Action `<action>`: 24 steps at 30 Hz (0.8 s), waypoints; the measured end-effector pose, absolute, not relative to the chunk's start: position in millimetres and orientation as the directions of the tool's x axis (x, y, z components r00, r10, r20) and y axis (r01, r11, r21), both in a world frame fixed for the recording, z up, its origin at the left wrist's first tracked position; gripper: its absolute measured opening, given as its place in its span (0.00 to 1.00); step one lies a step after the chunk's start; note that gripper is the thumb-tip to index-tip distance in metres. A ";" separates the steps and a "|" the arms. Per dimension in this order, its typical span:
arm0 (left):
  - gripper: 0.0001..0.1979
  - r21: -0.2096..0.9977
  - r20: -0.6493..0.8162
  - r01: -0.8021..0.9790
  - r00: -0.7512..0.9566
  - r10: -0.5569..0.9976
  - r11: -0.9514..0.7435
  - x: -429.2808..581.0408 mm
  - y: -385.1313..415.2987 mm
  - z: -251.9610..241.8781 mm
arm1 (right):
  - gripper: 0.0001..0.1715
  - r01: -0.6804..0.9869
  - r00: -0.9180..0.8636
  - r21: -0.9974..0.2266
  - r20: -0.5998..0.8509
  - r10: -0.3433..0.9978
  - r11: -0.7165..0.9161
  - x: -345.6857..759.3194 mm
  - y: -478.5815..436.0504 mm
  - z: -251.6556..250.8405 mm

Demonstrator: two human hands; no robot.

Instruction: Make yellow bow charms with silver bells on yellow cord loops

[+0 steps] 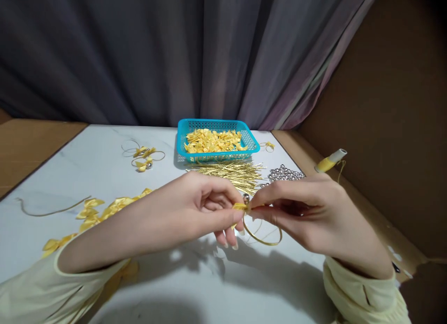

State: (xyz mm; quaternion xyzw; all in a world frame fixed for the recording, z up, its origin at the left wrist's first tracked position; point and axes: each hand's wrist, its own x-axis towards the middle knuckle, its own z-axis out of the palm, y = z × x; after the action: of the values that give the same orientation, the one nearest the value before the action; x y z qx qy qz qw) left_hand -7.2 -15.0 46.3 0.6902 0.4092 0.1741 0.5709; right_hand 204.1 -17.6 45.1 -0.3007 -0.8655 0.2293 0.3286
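In the middle of the head view, both hands meet at a small yellow ribbon bow. My left hand pinches its left side between thumb and index finger, the other fingers loosely curled below. My right hand is closed in a pinch at the bow's right side, its fingertips hiding the knot. A round silver bell shows just above the bow. Below the fingers hangs a loop of gold cord, joined at the bow. How the cord passes through the bow is hidden by my fingertips.
A blue basket of yellow bows stands at the back, with gold cords before it. Silver bells are piled to the right, near a thread spool. Looped pieces and loose bows lie left.
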 end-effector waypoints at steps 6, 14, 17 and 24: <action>0.06 0.936 -0.271 0.350 0.627 0.730 0.047 -6.7 -9.9 51.6 | 0.07 0.334 -0.577 -0.603 0.477 0.663 0.724 203.2 -18.9 45.3; 0.06 0.944 -0.290 0.311 0.639 0.712 0.105 -7.2 -5.8 49.4 | 0.07 0.360 -0.522 -0.689 0.410 0.748 0.629 201.7 -18.8 43.3; 0.07 0.944 -0.288 0.317 0.646 0.707 0.095 -8.6 -5.3 46.6 | 0.08 0.351 -0.509 -0.745 0.356 0.784 0.567 201.1 -18.5 42.1; 0.08 0.894 -0.354 0.442 0.608 0.711 0.067 -7.0 -7.0 51.3 | 0.12 0.348 -0.514 -0.825 0.230 0.826 0.446 202.9 -15.5 42.3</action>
State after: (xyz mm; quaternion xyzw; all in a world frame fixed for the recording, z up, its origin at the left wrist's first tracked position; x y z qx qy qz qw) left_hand -7.0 -7.0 51.3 0.6734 0.4280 0.1134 0.5920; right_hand 202.9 -15.5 42.3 -0.3730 -0.7869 0.3712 0.3222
